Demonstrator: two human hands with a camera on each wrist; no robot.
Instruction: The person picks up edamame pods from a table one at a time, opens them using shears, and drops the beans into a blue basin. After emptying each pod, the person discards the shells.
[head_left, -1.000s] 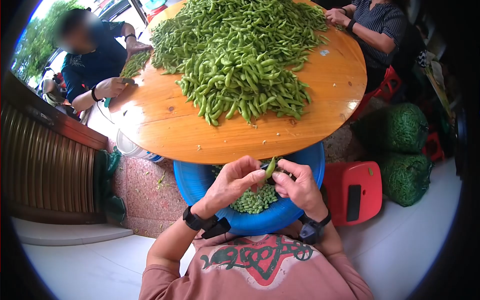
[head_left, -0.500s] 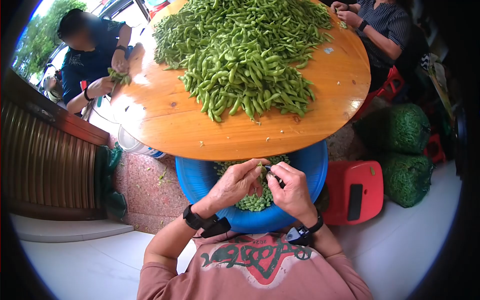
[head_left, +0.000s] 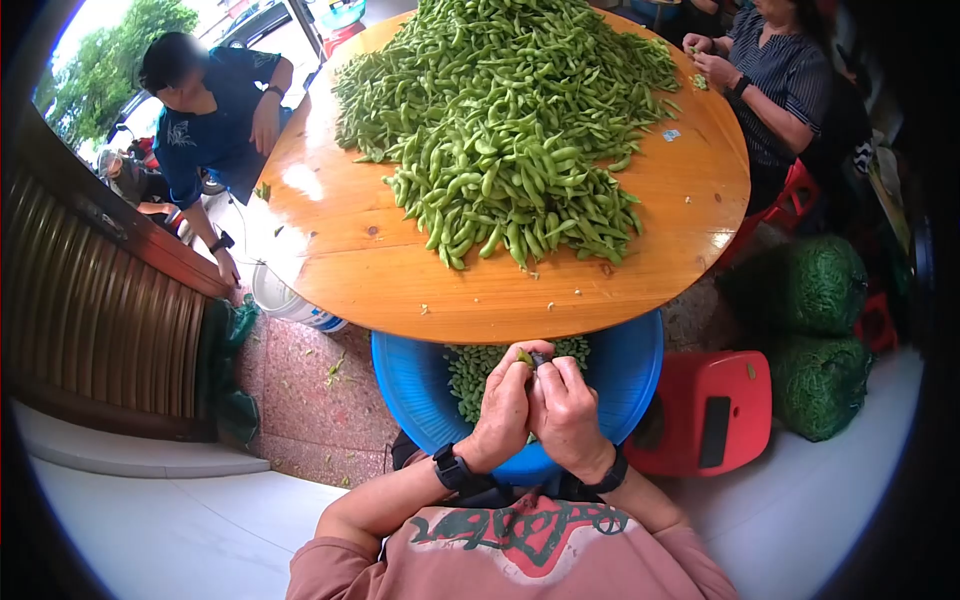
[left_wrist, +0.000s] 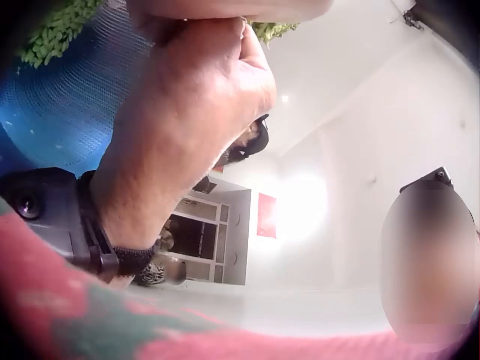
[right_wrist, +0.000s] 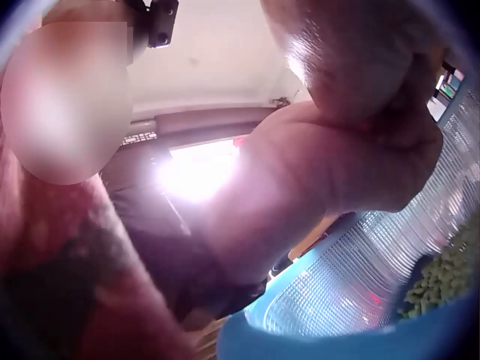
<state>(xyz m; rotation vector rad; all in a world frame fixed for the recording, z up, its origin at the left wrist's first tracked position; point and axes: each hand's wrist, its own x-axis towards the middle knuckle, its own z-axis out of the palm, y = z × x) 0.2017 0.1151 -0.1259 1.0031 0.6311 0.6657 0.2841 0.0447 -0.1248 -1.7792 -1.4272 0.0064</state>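
Note:
Both hands are together over a blue basin (head_left: 400,390) in the head view. The left hand (head_left: 503,412) pinches a green pod (head_left: 524,356) with thumb and forefinger. Touching it, the right hand (head_left: 567,412) has curled fingers around a small dark object (head_left: 541,359) at the pod's end. Much of the pod and the object is hidden by fingers. Shelled green beans (head_left: 467,375) lie in the basin below, seen also as beans (left_wrist: 56,34) in the left wrist view and beans (right_wrist: 441,279) in the right wrist view.
A wooden table (head_left: 350,270) bears a big heap of pods (head_left: 510,150). At right are a red stool (head_left: 745,410) and green net sacks (head_left: 815,385); at left, a white bucket (head_left: 285,298). One person (head_left: 225,130) leans at left, another (head_left: 780,90) sits at right.
Both hands have drawn closer together, the right now touching the left. The pod is more covered by fingers. The person at left has let go of the pods and reaches down.

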